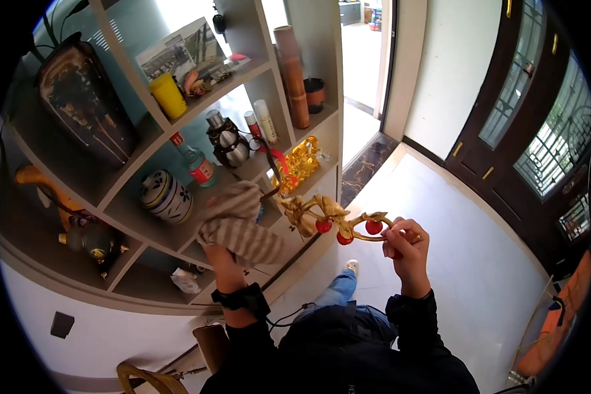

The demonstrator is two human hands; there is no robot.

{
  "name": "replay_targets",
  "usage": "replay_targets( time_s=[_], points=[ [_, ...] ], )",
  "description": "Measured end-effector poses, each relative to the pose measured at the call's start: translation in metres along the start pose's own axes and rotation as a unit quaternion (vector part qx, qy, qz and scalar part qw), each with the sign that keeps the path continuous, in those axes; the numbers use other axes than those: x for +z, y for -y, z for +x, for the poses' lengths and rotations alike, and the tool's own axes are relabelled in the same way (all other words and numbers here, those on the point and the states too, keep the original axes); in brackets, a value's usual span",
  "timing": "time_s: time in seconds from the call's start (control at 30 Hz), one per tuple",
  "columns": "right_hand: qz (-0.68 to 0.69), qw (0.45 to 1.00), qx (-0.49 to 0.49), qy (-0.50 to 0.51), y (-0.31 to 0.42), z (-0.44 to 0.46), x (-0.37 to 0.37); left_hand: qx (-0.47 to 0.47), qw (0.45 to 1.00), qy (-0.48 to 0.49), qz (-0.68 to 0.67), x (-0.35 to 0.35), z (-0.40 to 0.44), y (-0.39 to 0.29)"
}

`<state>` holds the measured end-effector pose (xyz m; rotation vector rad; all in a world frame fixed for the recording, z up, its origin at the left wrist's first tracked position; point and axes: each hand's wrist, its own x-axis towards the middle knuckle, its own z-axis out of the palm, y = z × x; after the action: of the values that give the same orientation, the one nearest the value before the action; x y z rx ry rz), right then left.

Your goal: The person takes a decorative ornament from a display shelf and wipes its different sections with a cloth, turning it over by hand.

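My right hand (407, 248) pinches one end of a golden ornament (332, 211) shaped like a curved branch with leaves. Red balls (324, 226) hang along its underside. The ornament is raised in front of the shelf, its far end close to the cloth. A brown-and-beige striped cloth (240, 226) covers most of my left hand (218, 253), which holds it; the fingers themselves are hidden under the folds. Just beyond the cloth, a shiny gold decoration (298, 164) with a red ribbon stands on a shelf.
The shelf unit (274, 71) bears a glass bottle (200, 165), a patterned ceramic jar (166, 196), a metal flask (230, 141), a yellow cup (167, 96), a tall bamboo-like tube (292, 79) and a large dark vase (82, 98). A dark door (499, 125) is at right. Pale floor tiles (466, 262) lie below.
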<state>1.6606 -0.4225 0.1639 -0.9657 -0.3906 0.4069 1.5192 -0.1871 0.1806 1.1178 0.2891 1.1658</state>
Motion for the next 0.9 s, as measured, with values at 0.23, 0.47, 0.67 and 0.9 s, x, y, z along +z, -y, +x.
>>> replay_targets(
  time_s=[0.23, 0.47, 0.67, 0.9],
  points=[
    [-0.006, 1.000, -0.011, 0.006, -0.013, -0.012, 0.020, 0.173, 0.929, 0.186, 0.268, 0.027, -0.016, 0.014],
    [-0.381, 0.863, -0.318, 0.094, -0.007, -0.039, 0.042, 0.119, 0.934, 0.242, 0.236, 0.053, -0.038, 0.020],
    [-0.476, 0.754, -0.426, 0.151, -0.008, -0.038, 0.039, 0.205, 0.890, 0.258, 0.314, 0.051, -0.041, 0.029],
    [-0.457, 0.788, -0.403, 0.086, -0.010, -0.036, 0.041, 0.279, 0.867, 0.174, 0.374, 0.041, -0.036, 0.036]
  ],
)
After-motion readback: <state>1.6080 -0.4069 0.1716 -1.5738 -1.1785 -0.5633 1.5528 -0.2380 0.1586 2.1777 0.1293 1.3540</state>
